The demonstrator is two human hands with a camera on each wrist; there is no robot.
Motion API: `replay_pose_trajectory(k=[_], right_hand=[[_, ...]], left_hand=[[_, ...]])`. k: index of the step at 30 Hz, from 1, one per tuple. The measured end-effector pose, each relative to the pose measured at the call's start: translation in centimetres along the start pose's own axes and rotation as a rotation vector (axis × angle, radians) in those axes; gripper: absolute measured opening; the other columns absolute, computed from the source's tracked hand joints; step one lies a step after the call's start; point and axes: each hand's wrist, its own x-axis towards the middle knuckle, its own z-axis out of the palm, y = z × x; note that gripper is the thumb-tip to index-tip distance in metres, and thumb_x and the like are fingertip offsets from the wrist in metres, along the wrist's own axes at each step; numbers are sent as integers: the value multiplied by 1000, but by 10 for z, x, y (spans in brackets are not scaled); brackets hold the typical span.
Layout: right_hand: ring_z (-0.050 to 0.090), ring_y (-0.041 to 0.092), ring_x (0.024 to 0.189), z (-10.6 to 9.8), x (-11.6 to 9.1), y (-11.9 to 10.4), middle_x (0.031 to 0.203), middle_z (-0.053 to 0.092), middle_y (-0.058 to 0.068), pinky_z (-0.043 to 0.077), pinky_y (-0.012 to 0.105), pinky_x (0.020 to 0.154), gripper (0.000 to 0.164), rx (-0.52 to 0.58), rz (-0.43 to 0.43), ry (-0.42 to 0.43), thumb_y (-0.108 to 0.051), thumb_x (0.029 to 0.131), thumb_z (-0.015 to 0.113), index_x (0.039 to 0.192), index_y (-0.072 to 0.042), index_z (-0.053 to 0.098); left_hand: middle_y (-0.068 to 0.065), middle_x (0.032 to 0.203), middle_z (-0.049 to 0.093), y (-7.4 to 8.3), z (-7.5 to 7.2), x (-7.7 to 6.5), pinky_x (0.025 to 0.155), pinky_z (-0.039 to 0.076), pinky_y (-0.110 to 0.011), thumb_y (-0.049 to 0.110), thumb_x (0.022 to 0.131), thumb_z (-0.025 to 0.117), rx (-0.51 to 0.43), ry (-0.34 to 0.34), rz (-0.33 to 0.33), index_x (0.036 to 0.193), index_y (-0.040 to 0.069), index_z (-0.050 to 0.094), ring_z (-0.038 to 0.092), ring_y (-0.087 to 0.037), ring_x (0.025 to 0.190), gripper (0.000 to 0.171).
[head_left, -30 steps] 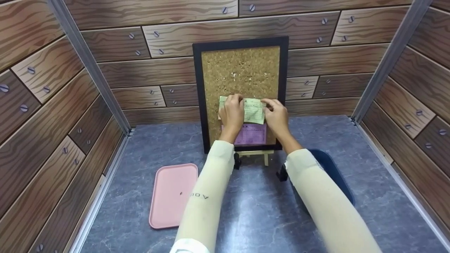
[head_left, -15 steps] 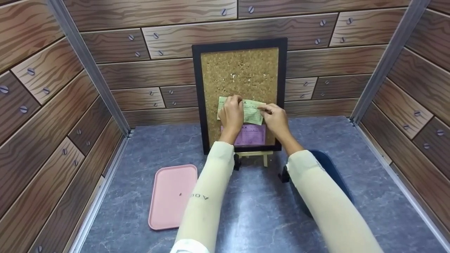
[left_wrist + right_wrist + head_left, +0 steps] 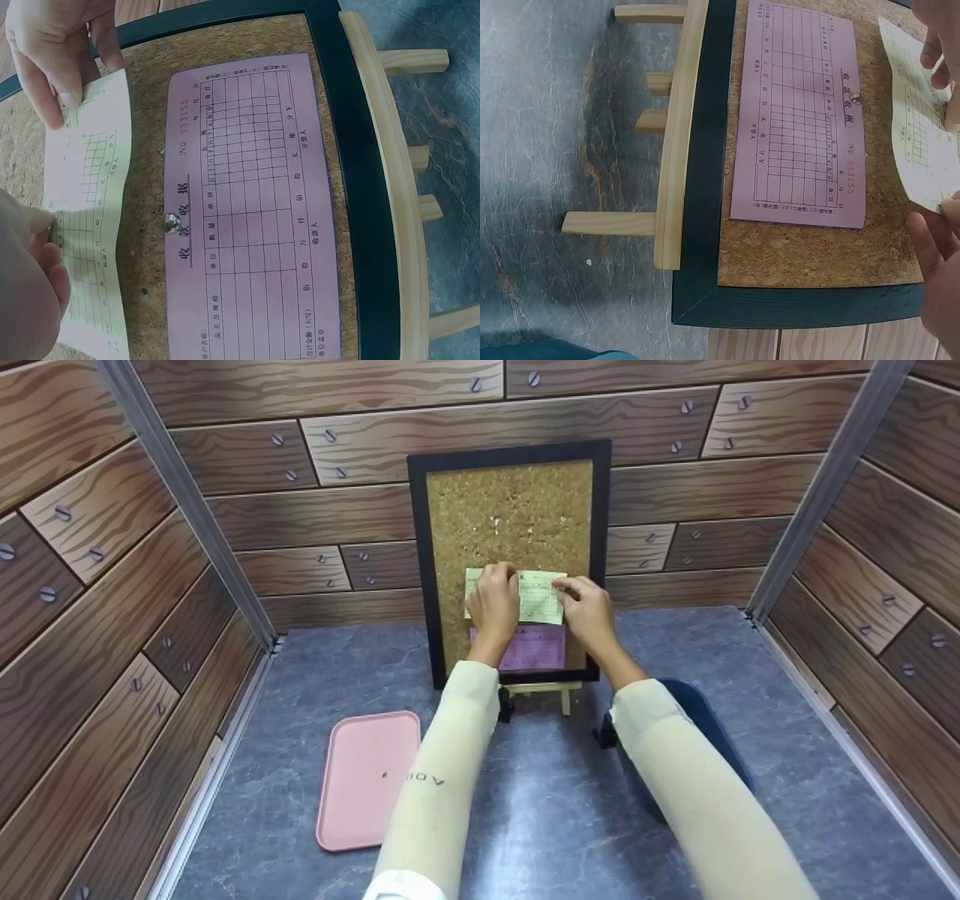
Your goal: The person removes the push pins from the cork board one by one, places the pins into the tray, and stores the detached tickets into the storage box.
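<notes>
A pale green receipt slip (image 3: 538, 598) lies against the framed cork board (image 3: 510, 502), over its lower half. My left hand (image 3: 495, 596) holds the slip near the middle of its top edge with curled fingers; whether a pin is under them is hidden. At the slip's upper right corner, my right hand (image 3: 589, 607) pinches the paper between thumb and fingers. In the left wrist view the slip bows slightly off the cork. Just below it, a purple receipt slip (image 3: 247, 210) hangs flat, fixed at its top middle by a shiny pushpin (image 3: 172, 223).
A small wooden easel (image 3: 671, 150) carries the board. On the grey marbled table, a pink tray (image 3: 367, 780) lies at the left with a small dark speck on it. A dark blue tray (image 3: 716, 735) sits partly under my right forearm.
The right hand dipped with the green slip's right corner, then came up slightly. The slip, tilted before, now hangs more level and square. My left hand stayed in place.
</notes>
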Motion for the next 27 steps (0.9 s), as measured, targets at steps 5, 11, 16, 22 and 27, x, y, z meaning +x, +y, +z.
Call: replay_pose_trajectory(k=[5,11,16,22,27], right_hand=[[65,24,89,0,1,-1,103,73,16,49,30,80,18,9,-12,12,1,92,66,107,0,76],[66,25,91,-2,1,-3,104,72,18,49,26,81,22,50,-5,18,3,91,66,111,1,74],[67,26,93,-4,-1,-4,106,72,19,48,20,80,24,78,-2,15,4,91,65,113,2,73],[67,27,91,-13,-5,-2,105,71,21,46,12,76,24,113,-38,24,6,90,65,113,5,72],[62,16,82,-26,-8,0,97,70,20,44,10,72,24,102,-76,43,7,89,66,111,5,73]], left_hand=[[3,98,73,1,0,-1,64,53,-37,25,99,63,-33,-11,-19,101,20,76,70,-19,77,14],[6,98,73,3,-2,-2,65,53,-35,26,98,64,-77,-32,-28,101,21,76,70,-16,81,13],[8,97,73,3,-6,-7,66,54,-33,26,96,66,-128,-42,-33,100,22,76,70,-13,82,11],[9,101,75,-4,-15,-17,72,53,-36,26,94,69,-218,-54,-86,100,22,76,72,-14,92,10],[8,102,76,-15,-27,-31,76,52,-36,24,92,71,-306,-66,-112,99,19,76,72,-16,96,10]])
